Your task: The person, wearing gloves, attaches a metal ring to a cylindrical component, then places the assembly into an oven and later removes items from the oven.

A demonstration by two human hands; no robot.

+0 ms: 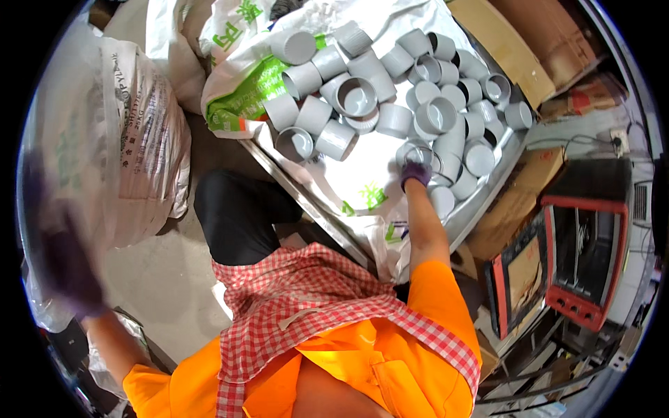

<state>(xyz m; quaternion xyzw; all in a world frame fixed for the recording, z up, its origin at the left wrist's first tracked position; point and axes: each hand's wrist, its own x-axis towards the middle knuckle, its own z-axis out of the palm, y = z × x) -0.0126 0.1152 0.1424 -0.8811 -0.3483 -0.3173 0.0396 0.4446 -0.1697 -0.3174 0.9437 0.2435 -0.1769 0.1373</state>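
My right hand [416, 173], in a purple glove, grips the near rim of a grey plastic pipe fitting [414, 151] at the front of a pile. Around it lie several more grey pipe fittings [437, 115], short round sleeves tipped at various angles. They rest on a white plastic sheet [348, 177] with green print, spread over a table. Far out to the left, my left hand [70, 268], also gloved in purple, is smeared by motion. It is beside a clear plastic bag [73, 160]; its fingers cannot be made out.
A full white woven sack [150, 132] stands on the floor at the left. Along the right are cardboard boxes [523, 198] and a red-framed toaster oven [585, 244] with its door [521, 275] down. The table's metal edge [300, 202] runs just beyond my knee.
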